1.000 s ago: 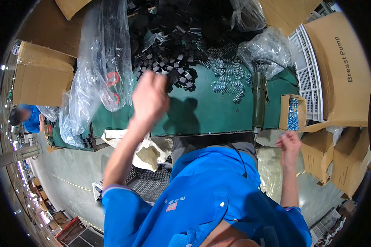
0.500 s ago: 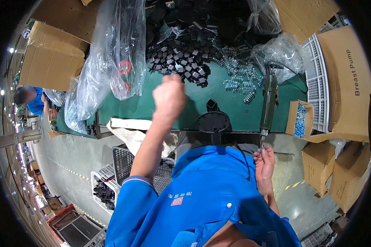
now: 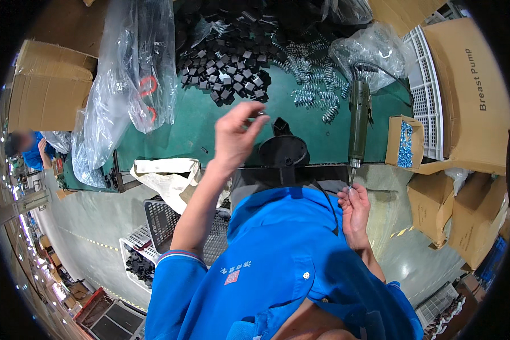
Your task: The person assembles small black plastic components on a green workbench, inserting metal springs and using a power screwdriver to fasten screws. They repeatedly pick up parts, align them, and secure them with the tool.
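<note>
My left hand [image 3: 237, 136] hovers over the green bench, thumb and forefinger curled toward each other. A small shiny bit shows at its fingertips, too small to name. Just right of it, a black part with a round disc [image 3: 284, 151] and a square hollow stub sits at the bench's front edge. My right hand [image 3: 355, 208] is below the edge, palm up, its fingers pinched at the tip of an electric screwdriver [image 3: 358, 122]; what they hold is hidden. The screwdriver hangs upright, bit down.
Black square-headed pieces [image 3: 226, 73] are heaped at the back, with metal springs [image 3: 314, 73] beside them. Clear plastic bags [image 3: 116, 90] drape the left side. A small carton of bluish screws [image 3: 405, 144] stands right, near a white basket [image 3: 428, 96]. Crates [image 3: 164, 224] are below.
My left hand has come back from the black heap, toward the disc part, its fingers turned to the right. The right hand stays at the screwdriver tip. The whole view has shifted slightly.
</note>
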A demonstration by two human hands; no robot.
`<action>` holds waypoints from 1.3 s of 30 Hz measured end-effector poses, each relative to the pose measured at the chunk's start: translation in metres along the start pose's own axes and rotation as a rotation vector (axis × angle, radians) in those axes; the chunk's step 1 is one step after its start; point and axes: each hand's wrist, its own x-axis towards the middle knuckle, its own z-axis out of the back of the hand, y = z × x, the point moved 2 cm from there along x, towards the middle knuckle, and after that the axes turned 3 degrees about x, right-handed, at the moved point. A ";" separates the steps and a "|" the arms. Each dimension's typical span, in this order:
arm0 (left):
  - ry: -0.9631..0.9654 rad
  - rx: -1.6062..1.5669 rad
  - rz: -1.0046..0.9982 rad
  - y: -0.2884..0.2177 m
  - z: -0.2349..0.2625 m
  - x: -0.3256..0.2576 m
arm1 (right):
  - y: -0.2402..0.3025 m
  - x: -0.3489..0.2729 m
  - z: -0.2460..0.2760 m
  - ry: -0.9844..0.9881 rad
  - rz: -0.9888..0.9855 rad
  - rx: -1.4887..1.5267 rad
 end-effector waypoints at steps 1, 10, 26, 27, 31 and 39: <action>0.022 -0.005 -0.014 0.001 -0.010 0.001 | 0.000 0.000 0.000 -0.003 0.013 -0.019; 0.082 0.288 -0.134 -0.005 -0.029 -0.005 | -0.002 -0.006 -0.012 -0.095 0.192 -0.197; -0.062 0.035 0.042 0.028 -0.040 -0.021 | 0.089 0.015 -0.088 0.082 0.691 -0.873; -0.054 0.036 0.107 0.025 -0.040 -0.022 | 0.091 0.026 -0.110 0.140 0.659 -0.825; -0.027 0.081 0.157 0.022 -0.037 -0.026 | 0.056 0.094 -0.222 0.441 0.635 -1.010; 0.141 0.316 0.390 0.002 -0.031 -0.062 | -0.006 0.138 -0.305 0.445 0.759 -1.659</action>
